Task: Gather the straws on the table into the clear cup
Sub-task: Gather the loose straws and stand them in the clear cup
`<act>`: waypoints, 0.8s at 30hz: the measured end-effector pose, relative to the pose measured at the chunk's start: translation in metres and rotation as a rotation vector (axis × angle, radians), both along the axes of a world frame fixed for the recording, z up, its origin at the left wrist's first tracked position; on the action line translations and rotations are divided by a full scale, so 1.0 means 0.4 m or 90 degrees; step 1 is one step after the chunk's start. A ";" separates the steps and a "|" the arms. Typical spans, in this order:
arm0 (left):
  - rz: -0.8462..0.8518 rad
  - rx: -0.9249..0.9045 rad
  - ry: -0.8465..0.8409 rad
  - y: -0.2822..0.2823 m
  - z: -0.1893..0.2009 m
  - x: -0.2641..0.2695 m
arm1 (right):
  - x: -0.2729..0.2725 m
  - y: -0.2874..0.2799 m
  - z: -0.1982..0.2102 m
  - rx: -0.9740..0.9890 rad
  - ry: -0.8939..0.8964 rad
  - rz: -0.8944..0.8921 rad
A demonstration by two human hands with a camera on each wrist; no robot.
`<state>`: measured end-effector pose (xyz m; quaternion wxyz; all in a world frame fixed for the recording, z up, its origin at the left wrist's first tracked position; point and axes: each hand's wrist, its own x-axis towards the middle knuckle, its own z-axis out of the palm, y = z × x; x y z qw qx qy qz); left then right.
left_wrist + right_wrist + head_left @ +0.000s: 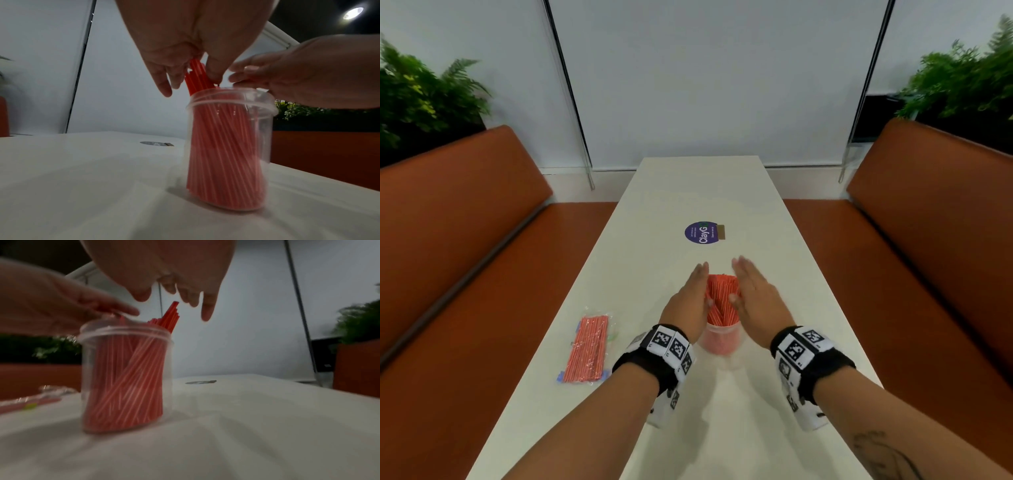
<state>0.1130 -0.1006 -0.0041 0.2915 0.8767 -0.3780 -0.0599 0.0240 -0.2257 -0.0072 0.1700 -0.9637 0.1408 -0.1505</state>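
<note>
A clear cup (719,339) stands on the white table (705,192), packed with red straws (722,296) that stick out above its rim. My left hand (694,295) lies flat against the left side of the straw tops, fingers straight. My right hand (752,292) flanks their right side, fingers straight too. In the left wrist view the straws (222,154) fill the cup (265,129), and their tips sit between my left hand's (185,48) fingers and thumb. In the right wrist view my right hand (164,269) hangs just above the straw tips (171,314), apart from them.
A sealed plastic packet of more red straws (587,346) lies on the table to the left of the cup. A round purple sticker (702,233) sits further back. Orange benches (465,240) run along both sides, with plants behind them.
</note>
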 end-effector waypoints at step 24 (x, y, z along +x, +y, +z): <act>0.059 -0.159 0.246 -0.040 -0.009 0.014 | 0.084 0.033 -0.003 0.409 0.022 -0.098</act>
